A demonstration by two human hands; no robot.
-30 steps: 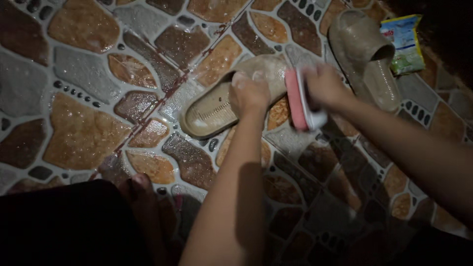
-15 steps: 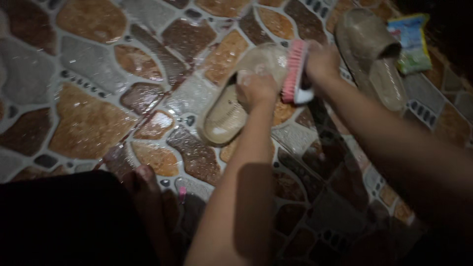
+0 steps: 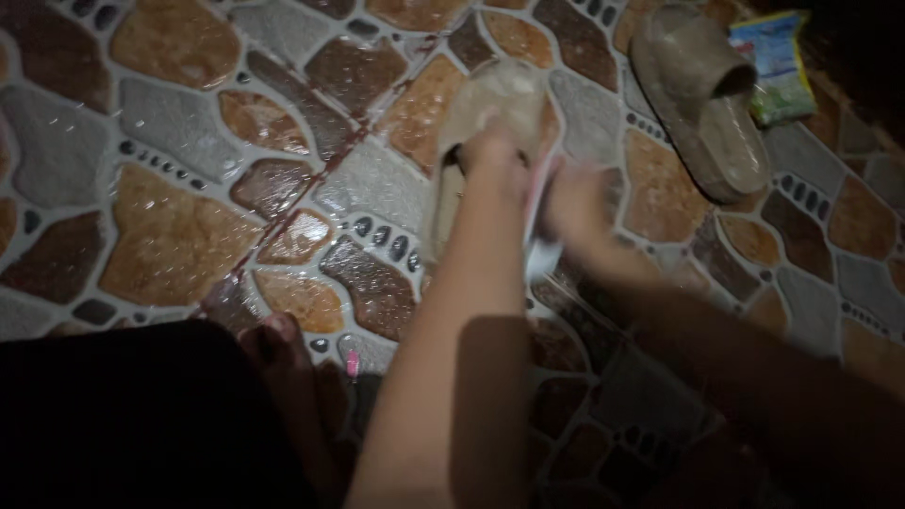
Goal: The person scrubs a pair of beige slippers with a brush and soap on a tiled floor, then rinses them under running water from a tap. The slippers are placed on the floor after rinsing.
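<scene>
Nearest the camera, a dark-clothed lap fills the bottom left and a bare foot (image 3: 283,353) rests on the wet floor (image 3: 170,236), pebble-pattern tiles glistening with water; the person looks to be crouching low so both arms reach the work. A small pink bit (image 3: 350,363) lies on the tile just beside the foot, too small to tell what it is. Further out, the left hand (image 3: 495,155) clamps down on the strap end of a beige slide sandal (image 3: 476,118), its grip closed on the sandal, apparently pinning it to the floor so it will not skid on the wet tile. Just right of it and touching, the right hand (image 3: 575,203) is blurred; its grip wraps a scrub brush (image 3: 539,221), pink and white, held edge-on against the sandal's side, likely so the bristles bear on it. The sandal lies near the top centre of the floor, toe pointing away. Farther off, at the top right, a second beige slide sandal (image 3: 702,99) lies apart, and beyond it, at the floor's edge, a blue-green sachet (image 3: 775,66), probably kept within reach.
</scene>
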